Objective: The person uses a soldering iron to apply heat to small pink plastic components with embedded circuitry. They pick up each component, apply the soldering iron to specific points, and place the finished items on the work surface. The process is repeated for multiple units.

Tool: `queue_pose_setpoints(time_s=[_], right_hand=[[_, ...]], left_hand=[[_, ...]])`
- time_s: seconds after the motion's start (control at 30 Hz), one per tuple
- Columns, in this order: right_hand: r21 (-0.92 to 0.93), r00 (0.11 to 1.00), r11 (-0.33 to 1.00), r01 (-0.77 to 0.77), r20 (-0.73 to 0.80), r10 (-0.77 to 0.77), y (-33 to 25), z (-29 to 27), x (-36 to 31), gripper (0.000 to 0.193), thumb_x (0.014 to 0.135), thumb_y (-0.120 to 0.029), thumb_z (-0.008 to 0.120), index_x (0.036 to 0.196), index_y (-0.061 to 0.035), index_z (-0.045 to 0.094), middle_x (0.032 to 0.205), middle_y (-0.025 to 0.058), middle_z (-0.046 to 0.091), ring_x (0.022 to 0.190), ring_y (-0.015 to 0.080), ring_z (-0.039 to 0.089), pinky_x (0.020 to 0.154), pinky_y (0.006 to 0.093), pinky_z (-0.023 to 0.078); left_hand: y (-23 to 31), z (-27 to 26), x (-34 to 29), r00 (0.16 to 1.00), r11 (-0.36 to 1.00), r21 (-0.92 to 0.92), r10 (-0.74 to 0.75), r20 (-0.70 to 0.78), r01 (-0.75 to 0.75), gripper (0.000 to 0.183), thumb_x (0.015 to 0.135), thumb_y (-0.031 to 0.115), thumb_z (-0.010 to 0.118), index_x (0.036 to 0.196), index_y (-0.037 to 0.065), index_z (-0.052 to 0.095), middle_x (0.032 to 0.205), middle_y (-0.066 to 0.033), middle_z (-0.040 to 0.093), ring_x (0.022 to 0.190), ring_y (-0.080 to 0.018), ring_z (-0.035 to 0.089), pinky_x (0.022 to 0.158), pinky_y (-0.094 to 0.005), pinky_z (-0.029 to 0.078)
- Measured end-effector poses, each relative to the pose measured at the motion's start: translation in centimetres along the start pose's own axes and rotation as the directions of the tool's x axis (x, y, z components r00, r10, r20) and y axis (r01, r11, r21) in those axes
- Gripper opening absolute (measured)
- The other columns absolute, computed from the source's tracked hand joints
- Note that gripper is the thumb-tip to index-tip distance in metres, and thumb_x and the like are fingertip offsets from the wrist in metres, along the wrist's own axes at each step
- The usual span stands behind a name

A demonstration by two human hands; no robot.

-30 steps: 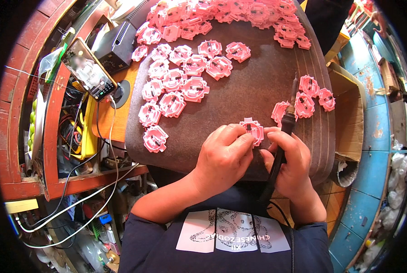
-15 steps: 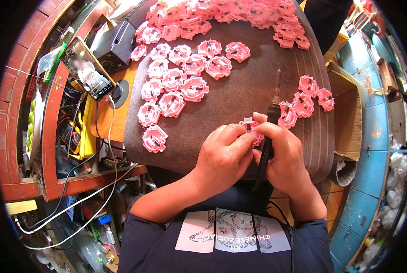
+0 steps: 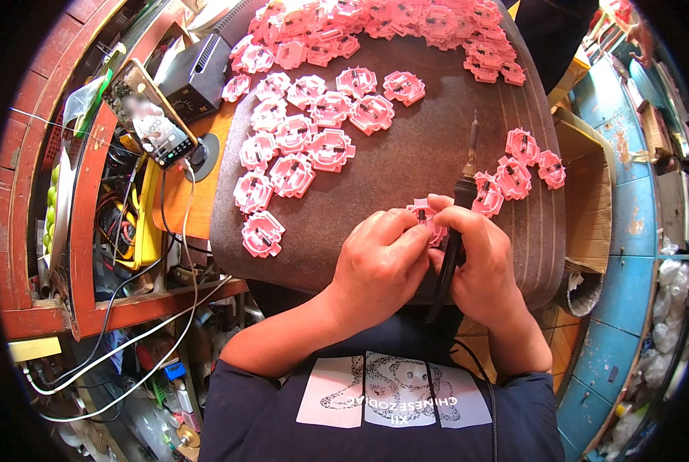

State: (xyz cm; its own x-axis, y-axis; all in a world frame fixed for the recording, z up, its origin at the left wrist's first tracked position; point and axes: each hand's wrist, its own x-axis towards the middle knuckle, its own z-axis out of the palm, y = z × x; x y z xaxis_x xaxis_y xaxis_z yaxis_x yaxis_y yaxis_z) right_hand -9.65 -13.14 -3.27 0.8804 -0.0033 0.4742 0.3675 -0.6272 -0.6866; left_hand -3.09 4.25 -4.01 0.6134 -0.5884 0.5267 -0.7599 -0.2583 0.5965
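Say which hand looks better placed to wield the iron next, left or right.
Right, probably: the right hand holds the iron, its tip pointing forward, while the left hand seems taken up pinching a pink part.

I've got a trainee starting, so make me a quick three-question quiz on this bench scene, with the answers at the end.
1. Multiple choice: what does the right hand hold?
A. A pair of scissors
B. A soldering iron
C. A paintbrush

2. True or false: the iron's tip is apart from the pink part held in the left hand.

3. Count: how many pink pieces lie in the small group on the brown work surface, just right of the iron?

Key: 1. B. 2. True. 3. Four.
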Motion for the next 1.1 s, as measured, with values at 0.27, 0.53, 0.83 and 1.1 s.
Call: queue_pose_setpoints(time_s=[0.27,0.53,0.83,1.1], right_hand=[[0.002,1.000,1.000,0.003,-0.001,-0.003,0.1,0.0,-0.1,0.040,0.086,0.000,0.075,0.122,-0.0048,0.058,0.121,0.0250,0.073,0.107,0.0458,0.072,0.089,0.0487,0.058],[-0.042,1.000,0.999,0.024,0.022,-0.023,0.0,-0.1,0.3,0.039,0.087,0.001,0.074,0.123,-0.0042,0.058,0.120,0.0252,0.073,0.105,0.0455,0.072,0.087,0.0489,0.058],[-0.338,0.990,0.935,-0.108,-0.121,0.071,0.8,-0.9,0.6,0.043,0.089,0.007,0.066,0.129,-0.0054,0.057,0.120,0.0277,0.071,0.105,0.0491,0.071,0.083,0.0511,0.058],[-0.332,0.983,0.939,-0.094,-0.181,0.035,1.3,-1.4,-0.3,0.047,0.090,0.001,0.073,0.133,-0.0024,0.056,0.138,0.0280,0.067,0.123,0.0469,0.069,0.101,0.0487,0.056]], left_hand=[[0.0,0.1,-0.1,1.000,1.000,0.004,-0.003,-0.001,0.003,0.024,0.080,-0.003,0.077,0.103,0.001,0.070,0.098,-0.0152,0.068,0.090,-0.0368,0.069,0.079,-0.0450,0.058],[-0.5,0.1,-0.1,0.999,0.999,-0.018,0.032,-0.016,-0.032,0.026,0.083,-0.003,0.077,0.108,0.000,0.069,0.101,-0.0158,0.067,0.088,-0.0339,0.070,0.076,-0.0428,0.059],[-2.6,-4.7,2.8,0.987,0.835,0.528,-0.154,-0.045,0.154,0.035,0.091,0.009,0.077,0.123,0.002,0.066,0.125,-0.0187,0.064,0.104,-0.0379,0.070,0.087,-0.0454,0.058],[-1.9,-2.9,1.5,0.988,0.912,0.402,-0.129,0.080,0.086,0.039,0.087,0.004,0.076,0.125,0.004,0.066,0.124,-0.0167,0.063,0.105,-0.0374,0.069,0.087,-0.0453,0.059]])
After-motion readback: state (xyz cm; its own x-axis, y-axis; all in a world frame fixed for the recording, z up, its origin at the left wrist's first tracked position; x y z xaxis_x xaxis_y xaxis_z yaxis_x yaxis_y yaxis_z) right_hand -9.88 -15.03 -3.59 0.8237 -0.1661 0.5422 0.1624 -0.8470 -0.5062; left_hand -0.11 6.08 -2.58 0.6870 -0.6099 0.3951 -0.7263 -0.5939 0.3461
